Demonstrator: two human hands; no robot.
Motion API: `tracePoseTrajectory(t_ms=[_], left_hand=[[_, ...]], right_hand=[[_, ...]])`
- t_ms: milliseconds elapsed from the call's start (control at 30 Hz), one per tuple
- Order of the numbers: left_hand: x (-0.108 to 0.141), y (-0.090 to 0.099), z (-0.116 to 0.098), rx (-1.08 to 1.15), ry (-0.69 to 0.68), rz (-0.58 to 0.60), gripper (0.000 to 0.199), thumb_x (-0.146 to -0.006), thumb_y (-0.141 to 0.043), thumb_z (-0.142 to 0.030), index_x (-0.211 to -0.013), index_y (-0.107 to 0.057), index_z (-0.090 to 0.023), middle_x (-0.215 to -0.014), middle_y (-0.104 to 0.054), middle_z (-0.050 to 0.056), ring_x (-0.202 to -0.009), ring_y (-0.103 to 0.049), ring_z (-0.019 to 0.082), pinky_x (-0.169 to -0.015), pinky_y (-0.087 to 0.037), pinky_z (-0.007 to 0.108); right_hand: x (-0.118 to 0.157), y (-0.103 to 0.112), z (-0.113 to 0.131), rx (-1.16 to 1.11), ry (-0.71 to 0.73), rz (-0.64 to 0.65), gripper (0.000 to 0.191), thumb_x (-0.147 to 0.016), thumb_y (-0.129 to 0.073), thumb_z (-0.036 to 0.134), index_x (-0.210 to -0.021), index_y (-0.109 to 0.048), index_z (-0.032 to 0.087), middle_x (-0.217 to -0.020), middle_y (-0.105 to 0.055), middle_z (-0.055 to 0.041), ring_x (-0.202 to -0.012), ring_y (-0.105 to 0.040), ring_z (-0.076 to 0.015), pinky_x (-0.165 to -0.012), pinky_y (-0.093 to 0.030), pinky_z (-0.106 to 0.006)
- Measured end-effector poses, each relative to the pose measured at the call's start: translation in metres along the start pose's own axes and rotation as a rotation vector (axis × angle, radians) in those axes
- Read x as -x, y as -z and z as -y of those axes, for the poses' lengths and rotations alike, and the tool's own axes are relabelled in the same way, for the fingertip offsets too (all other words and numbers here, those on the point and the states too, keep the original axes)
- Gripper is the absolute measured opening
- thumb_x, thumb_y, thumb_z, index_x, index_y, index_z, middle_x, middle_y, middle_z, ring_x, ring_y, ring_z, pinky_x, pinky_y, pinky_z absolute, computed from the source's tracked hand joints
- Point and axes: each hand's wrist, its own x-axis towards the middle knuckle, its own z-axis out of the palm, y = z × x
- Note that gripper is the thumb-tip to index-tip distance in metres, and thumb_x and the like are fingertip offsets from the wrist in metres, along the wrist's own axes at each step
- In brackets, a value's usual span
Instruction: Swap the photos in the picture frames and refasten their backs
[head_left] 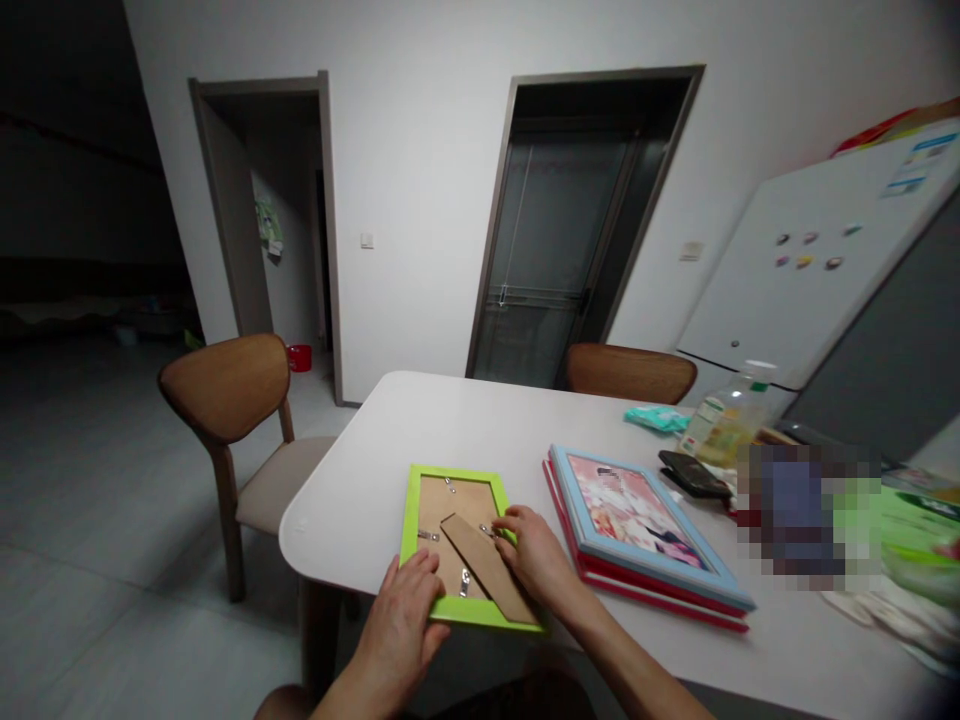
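Note:
A picture frame [410,505] with a lime-green border lies face down on the table, showing its brown backing board [469,495]. A brown stand leg [480,565] runs slantwise across the board, and small metal clips [464,582] sit along the edges. My left hand [409,605] grips the near left corner, fingers over the left border and thumb by the near edge. At the right border, my right hand [529,550] has its fingertips closed at a metal clip [487,531]; the exact contact is partly hidden by the fingers.
Right of the frame, a light-blue picture frame [645,510] lies on red ones. Beyond are a dark phone-like object [694,474], a teal packet [656,418] and a bottle [731,410] on the white table [360,470]. Chairs [225,390] stand left and behind.

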Motion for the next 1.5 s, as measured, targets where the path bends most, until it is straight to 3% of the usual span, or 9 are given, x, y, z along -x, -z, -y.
tracePoseTrajectory(t_ms=[100,233,367,467,633,833,1067,1333,1500], left_hand=[[0.001,-0.001,0.002,0.017,0.004,-0.009,0.030,-0.061,-0.057,-0.005,-0.087,-0.050,-0.018,-0.120,-0.048,0.012,-0.115,-0.037,0.024,-0.096,-0.023,0.050],[0.000,0.000,0.004,0.065,0.007,-0.006,0.023,-0.066,-0.058,-0.013,-0.087,-0.051,-0.018,-0.119,-0.048,0.012,-0.115,-0.037,0.024,-0.097,-0.023,0.049],[-0.001,-0.001,0.006,0.114,0.018,-0.019,0.024,-0.067,-0.059,-0.014,-0.089,-0.051,-0.017,-0.118,-0.049,0.013,-0.114,-0.038,0.024,-0.097,-0.023,0.049],[0.000,-0.004,0.006,0.134,0.024,-0.044,0.025,-0.065,-0.059,-0.012,-0.089,-0.051,-0.016,-0.117,-0.049,0.013,-0.114,-0.038,0.024,-0.097,-0.023,0.049],[0.001,-0.006,0.006,0.156,0.026,-0.068,0.027,-0.064,-0.059,-0.010,-0.089,-0.052,-0.016,-0.116,-0.050,0.013,-0.113,-0.039,0.025,-0.097,-0.024,0.049],[0.001,-0.009,0.010,0.149,0.009,-0.090,0.044,-0.063,-0.059,-0.009,-0.105,-0.047,-0.015,-0.119,-0.047,0.014,-0.114,-0.038,0.025,-0.096,-0.025,0.051],[0.001,-0.012,0.012,0.131,-0.015,-0.103,0.049,-0.063,-0.059,-0.009,-0.109,-0.044,-0.012,-0.118,-0.047,0.016,-0.113,-0.038,0.026,-0.096,-0.025,0.051],[0.001,-0.012,0.014,0.172,-0.011,-0.102,0.050,-0.063,-0.060,-0.010,-0.110,-0.043,-0.016,-0.117,-0.049,0.013,-0.114,-0.038,0.026,-0.096,-0.025,0.052],[-0.007,-0.005,0.013,0.185,0.009,-0.036,0.045,-0.063,-0.061,-0.013,-0.106,-0.047,-0.017,-0.118,-0.048,0.012,-0.115,-0.036,0.025,-0.097,-0.021,0.051]], right_hand=[[-0.002,-0.003,0.002,0.024,0.005,-0.019,0.024,-0.073,-0.043,0.022,-0.081,-0.065,0.018,-0.095,-0.056,-0.0088,-0.090,-0.049,-0.0185,-0.081,-0.035,-0.027],[0.002,0.005,0.014,-0.024,0.075,-0.040,0.024,-0.074,-0.045,0.025,-0.088,-0.064,0.019,-0.102,-0.053,-0.0091,-0.096,-0.044,-0.0203,-0.085,-0.033,-0.030],[0.010,0.010,0.030,-0.188,0.364,0.242,0.019,-0.068,-0.053,0.020,-0.081,-0.066,0.023,-0.102,-0.053,-0.0046,-0.097,-0.045,-0.0178,-0.085,-0.033,-0.030],[0.012,0.005,0.035,-0.224,0.424,0.279,0.013,-0.066,-0.056,0.020,-0.073,-0.067,0.024,-0.097,-0.054,-0.0032,-0.093,-0.045,-0.0167,-0.082,-0.034,-0.029],[0.011,-0.005,0.036,-0.232,0.393,0.163,0.011,-0.068,-0.055,0.023,-0.070,-0.066,0.023,-0.091,-0.055,-0.0029,-0.089,-0.046,-0.0160,-0.078,-0.035,-0.028],[-0.009,-0.019,0.050,-0.188,0.296,0.062,0.020,-0.072,-0.048,0.026,-0.083,-0.064,0.020,-0.088,-0.058,-0.0053,-0.086,-0.048,-0.0161,-0.077,-0.034,-0.027],[-0.035,-0.048,0.069,-0.034,0.219,0.019,0.020,-0.072,-0.046,0.020,-0.068,-0.065,0.018,-0.070,-0.059,-0.0044,-0.070,-0.049,-0.0133,-0.067,-0.033,-0.022],[-0.064,-0.045,0.038,0.087,0.020,-0.059,0.029,-0.079,-0.036,0.026,-0.085,-0.062,0.014,-0.084,-0.057,-0.0102,-0.082,-0.048,-0.0178,-0.072,-0.032,-0.027],[-0.077,-0.050,0.025,0.111,-0.045,-0.045,0.030,-0.079,-0.036,0.032,-0.090,-0.062,0.020,-0.088,-0.056,-0.0082,-0.082,-0.047,-0.0187,-0.067,-0.033,-0.028]])
